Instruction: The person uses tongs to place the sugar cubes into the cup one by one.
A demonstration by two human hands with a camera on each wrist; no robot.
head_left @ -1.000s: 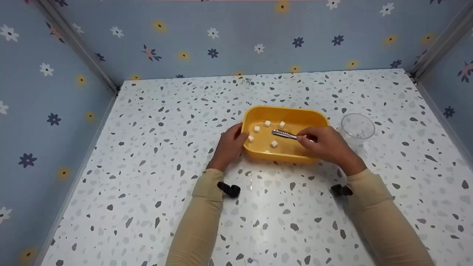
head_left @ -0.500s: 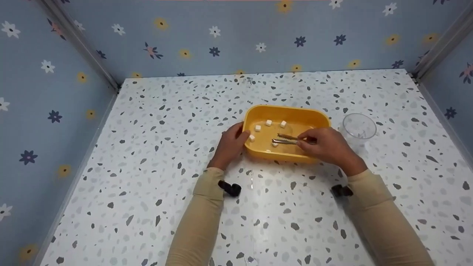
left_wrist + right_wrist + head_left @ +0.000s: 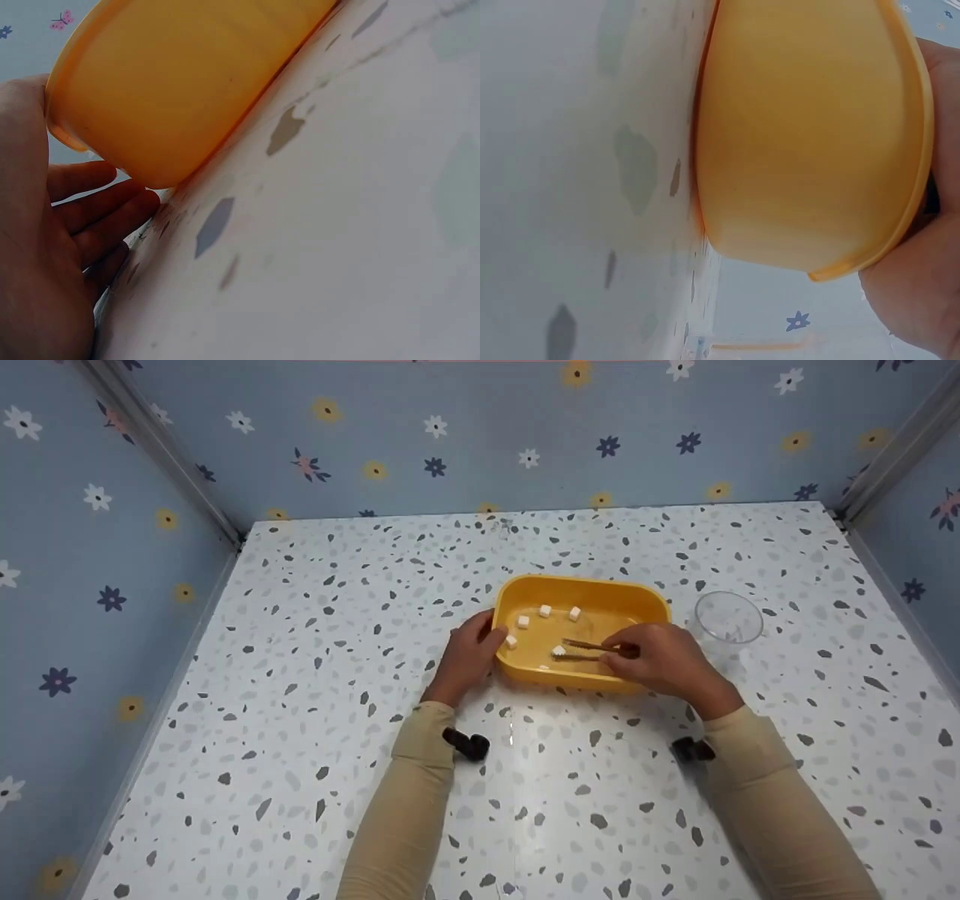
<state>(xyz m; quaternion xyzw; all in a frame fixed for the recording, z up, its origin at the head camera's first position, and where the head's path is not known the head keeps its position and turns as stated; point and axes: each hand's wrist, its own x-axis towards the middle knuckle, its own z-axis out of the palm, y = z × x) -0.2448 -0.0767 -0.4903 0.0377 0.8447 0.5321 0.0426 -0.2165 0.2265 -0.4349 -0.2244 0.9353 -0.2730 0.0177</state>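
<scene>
A yellow plastic tub (image 3: 585, 679) sits on the table with several small white cubes, which look like sugar cubes (image 3: 545, 611), on its floor. My left hand (image 3: 466, 656) grips the tub's left end, thumb over the rim; in the left wrist view its fingers (image 3: 112, 217) lie by the outer wall. Over the tub's right side, my right hand (image 3: 664, 660) holds metal tongs (image 3: 581, 658). The tongs' arms are spread, and one cube (image 3: 559, 650) lies between their tips. In the right wrist view, the tub's wall (image 3: 810, 135) hides the tongs.
A clear glass cup (image 3: 727, 619) stands right of the tub, near my right hand. The speckled white table (image 3: 322, 660) is bounded by blue floral walls (image 3: 480, 442) at the back and both sides.
The tongs have gone from closed together to spread apart, and have shifted slightly toward me, so that their tips now flank the cube nearest them. My left hand stays on the tub.
</scene>
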